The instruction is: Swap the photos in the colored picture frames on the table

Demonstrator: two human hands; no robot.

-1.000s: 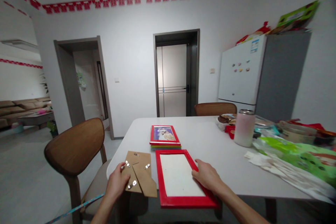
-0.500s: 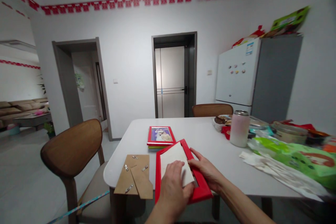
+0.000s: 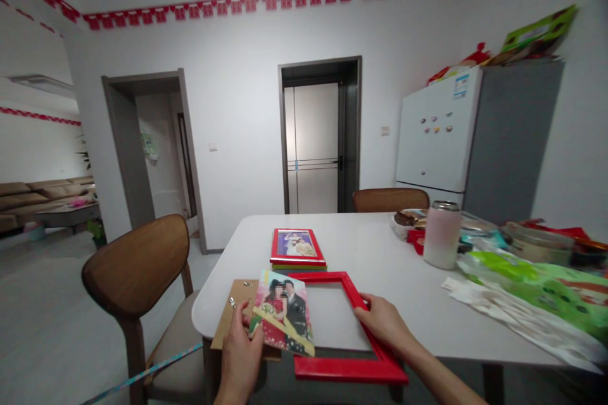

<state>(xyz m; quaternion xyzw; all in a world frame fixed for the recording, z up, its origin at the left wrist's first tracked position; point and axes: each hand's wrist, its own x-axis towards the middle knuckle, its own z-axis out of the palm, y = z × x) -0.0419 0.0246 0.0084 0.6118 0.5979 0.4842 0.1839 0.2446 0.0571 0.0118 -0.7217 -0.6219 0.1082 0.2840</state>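
My left hand (image 3: pixel 243 345) grips the left edge of a photo print (image 3: pixel 285 316) showing a couple, picture side up and tilted. With my right hand (image 3: pixel 382 323) I hold the right side of an empty red frame (image 3: pixel 351 368); the white table shows through its opening. The photo overlaps the frame's left side. Under and beside my left hand lies a brown backing board (image 3: pixel 228 310) with metal clips. Behind the frame, another red frame with a picture (image 3: pixel 297 245) rests on top of a stack.
On the right of the white table (image 3: pixel 365 234) stand a pink bottle (image 3: pixel 442 234), a green package (image 3: pixel 546 297), white cloth-like material (image 3: pixel 513 323) and containers. A brown chair (image 3: pixel 137 266) is at the left, another (image 3: pixel 390 200) behind the table.
The white backside of the insert was up inside the frame; now the photo is out to the left, picture side up, in my left hand. My right hand and the frame have shifted slightly right.
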